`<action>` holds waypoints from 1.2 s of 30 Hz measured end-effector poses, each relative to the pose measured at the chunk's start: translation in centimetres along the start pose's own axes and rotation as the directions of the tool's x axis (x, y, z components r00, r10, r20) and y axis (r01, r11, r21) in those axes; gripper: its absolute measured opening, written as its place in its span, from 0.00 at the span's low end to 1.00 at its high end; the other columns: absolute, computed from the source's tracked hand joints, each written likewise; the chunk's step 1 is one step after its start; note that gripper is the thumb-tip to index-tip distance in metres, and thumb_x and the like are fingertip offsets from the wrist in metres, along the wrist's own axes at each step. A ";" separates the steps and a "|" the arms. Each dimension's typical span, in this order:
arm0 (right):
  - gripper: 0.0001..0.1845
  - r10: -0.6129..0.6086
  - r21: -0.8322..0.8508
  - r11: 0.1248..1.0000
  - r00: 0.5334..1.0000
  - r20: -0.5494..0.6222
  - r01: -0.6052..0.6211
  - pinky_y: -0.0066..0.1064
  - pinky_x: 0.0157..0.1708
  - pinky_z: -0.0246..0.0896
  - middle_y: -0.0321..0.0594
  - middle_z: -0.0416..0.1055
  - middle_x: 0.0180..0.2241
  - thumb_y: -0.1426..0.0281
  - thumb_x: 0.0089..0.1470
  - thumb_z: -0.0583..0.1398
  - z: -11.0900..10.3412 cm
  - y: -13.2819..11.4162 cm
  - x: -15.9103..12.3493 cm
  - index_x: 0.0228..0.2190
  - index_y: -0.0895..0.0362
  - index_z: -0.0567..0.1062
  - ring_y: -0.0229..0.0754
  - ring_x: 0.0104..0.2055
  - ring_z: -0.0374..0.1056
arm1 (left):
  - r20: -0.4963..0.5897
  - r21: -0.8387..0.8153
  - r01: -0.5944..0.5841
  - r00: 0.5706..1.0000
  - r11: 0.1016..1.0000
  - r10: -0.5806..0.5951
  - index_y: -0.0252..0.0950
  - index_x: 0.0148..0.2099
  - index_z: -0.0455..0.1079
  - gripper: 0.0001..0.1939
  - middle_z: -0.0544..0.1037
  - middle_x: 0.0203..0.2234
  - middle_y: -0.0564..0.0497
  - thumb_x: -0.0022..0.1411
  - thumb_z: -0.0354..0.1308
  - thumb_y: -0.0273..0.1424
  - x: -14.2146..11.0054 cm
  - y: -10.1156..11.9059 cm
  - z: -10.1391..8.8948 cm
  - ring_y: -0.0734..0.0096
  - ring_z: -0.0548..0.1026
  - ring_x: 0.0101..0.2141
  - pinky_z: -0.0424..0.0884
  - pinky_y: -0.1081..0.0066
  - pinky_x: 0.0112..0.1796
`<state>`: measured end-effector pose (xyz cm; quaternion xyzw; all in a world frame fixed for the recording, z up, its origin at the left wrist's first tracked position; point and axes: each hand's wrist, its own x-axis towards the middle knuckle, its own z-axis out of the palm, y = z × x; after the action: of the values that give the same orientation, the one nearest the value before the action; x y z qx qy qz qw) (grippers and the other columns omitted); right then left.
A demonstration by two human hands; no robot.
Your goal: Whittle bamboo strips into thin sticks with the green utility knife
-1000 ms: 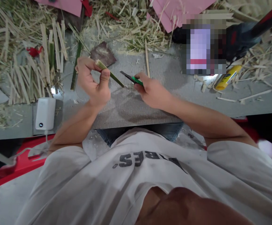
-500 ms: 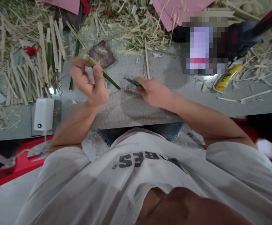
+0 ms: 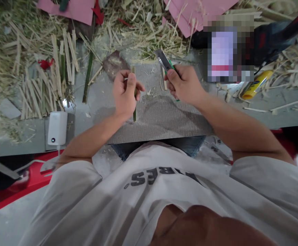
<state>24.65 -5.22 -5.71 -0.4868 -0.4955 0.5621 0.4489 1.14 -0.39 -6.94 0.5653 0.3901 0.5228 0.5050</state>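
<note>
Between the thumb and fingers of my left hand (image 3: 126, 91) is a narrow green bamboo strip (image 3: 134, 114), standing nearly in line with my view over the grey board (image 3: 159, 119). Part of the strip is hidden by the fingers. To the right, my right hand (image 3: 183, 83) is closed round a utility knife (image 3: 165, 60) with a green edge, its blade end pointing away and up to the left. Knife and strip are apart. Beneath the right hand a pale strip (image 3: 164, 82) lies on the board, and a brown square piece (image 3: 116, 65) lies beyond the left hand.
Pale cut strips (image 3: 39, 97) lie in a row at left, near a white power bank (image 3: 57, 128) with a cable. Shavings (image 3: 149, 25) and pink paper (image 3: 187, 15) cover the back. A yellow tube (image 3: 257, 84) and a pixelated object (image 3: 223, 51) are at right.
My left hand has moved right and turned the bamboo strip from slanting to nearly straight. My right hand has lifted the knife up and away from the strip. The view has shifted slightly.
</note>
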 end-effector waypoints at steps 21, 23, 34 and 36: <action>0.32 0.107 0.236 0.962 0.986 0.128 -0.135 0.34 0.24 0.49 0.32 0.59 0.29 0.34 0.75 0.56 1.1 -0.4 0.4 0.46 0.51 0.68 0.38 0.24 0.51 | 0.324 -0.242 0.318 0.917 0.917 -0.233 0.44 0.49 0.66 0.17 0.75 0.22 0.61 0.69 0.71 0.40 -0.6 -0.8 0.2 0.76 0.64 0.19 0.62 0.69 0.23; 0.32 0.141 0.251 0.953 0.980 0.138 -0.172 0.34 0.25 0.54 0.32 0.62 0.29 0.34 0.72 0.61 1.0 -0.9 0.1 0.45 0.51 0.66 0.39 0.23 0.57 | 0.346 -0.250 0.371 0.897 0.894 -0.275 0.44 0.47 0.64 0.18 0.75 0.22 0.62 0.63 0.71 0.34 -0.4 -0.7 0.1 0.76 0.64 0.19 0.60 0.70 0.22; 0.20 0.128 0.235 0.915 0.789 0.601 -0.328 0.27 0.24 0.68 0.33 0.77 0.30 0.55 0.75 0.70 0.4 -0.6 -0.5 0.50 0.56 0.70 0.37 0.23 0.73 | 0.562 -0.242 0.473 0.780 0.847 -0.275 0.45 0.47 0.60 0.18 0.78 0.26 0.57 0.66 0.67 0.37 -1.0 -0.9 -0.4 0.74 0.66 0.20 0.60 0.69 0.21; 0.22 0.108 0.200 0.934 0.770 0.629 -0.295 0.26 0.23 0.65 0.33 0.75 0.27 0.50 0.79 0.65 0.5 -0.4 -0.6 0.49 0.57 0.72 0.35 0.22 0.71 | 0.574 -0.254 0.452 0.782 0.855 -0.243 0.45 0.48 0.60 0.17 0.77 0.25 0.58 0.68 0.67 0.36 -1.0 -1.0 -0.3 0.74 0.65 0.20 0.59 0.69 0.21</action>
<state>24.23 -5.81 -5.26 -0.2605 -0.4704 0.7995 0.2679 0.74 -1.17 -8.14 0.4937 0.2290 0.3096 0.7797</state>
